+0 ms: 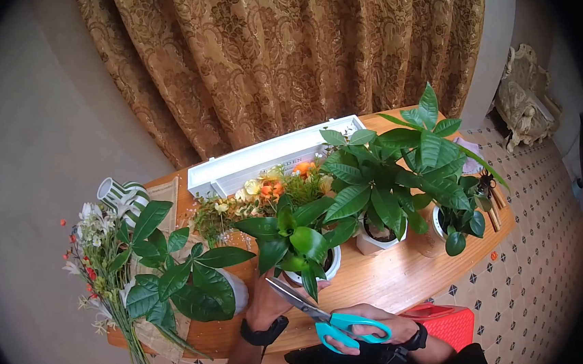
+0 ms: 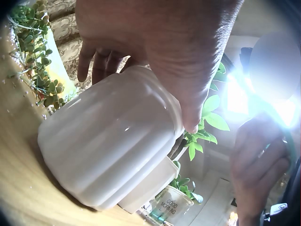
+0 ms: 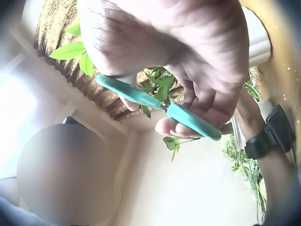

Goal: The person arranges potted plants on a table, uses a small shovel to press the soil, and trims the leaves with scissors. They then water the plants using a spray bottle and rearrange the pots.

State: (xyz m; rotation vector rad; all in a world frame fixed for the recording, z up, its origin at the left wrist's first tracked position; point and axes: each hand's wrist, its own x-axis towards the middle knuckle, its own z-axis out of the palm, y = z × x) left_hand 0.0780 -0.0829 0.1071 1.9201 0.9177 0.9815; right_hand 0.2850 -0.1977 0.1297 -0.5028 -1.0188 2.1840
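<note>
My right hand [image 1: 393, 323] grips a pair of scissors [image 1: 339, 320] with teal handles. Their steel blades point up and left, past the leaves of a potted plant [image 1: 304, 239]. In the right wrist view the fingers and thumb are through the teal handles [image 3: 193, 121]. My left hand [image 1: 266, 306] holds that plant's white pot at its rim. From the left wrist, the ribbed white pot [image 2: 113, 136] stands on the wooden table, thumb at the rim and fingers along the far side. Leaves hide part of the pot in the head view.
Two more white-potted plants [image 1: 381, 235] [image 1: 445, 221] stand to the right. At left are another leafy plant [image 1: 203, 281], a bunch of flowers [image 1: 103, 265] and a striped vase [image 1: 125, 197]. A long white planter box [image 1: 269, 158] lies behind orange flowers [image 1: 271, 189]. A red stool [image 1: 446, 324] is below the table.
</note>
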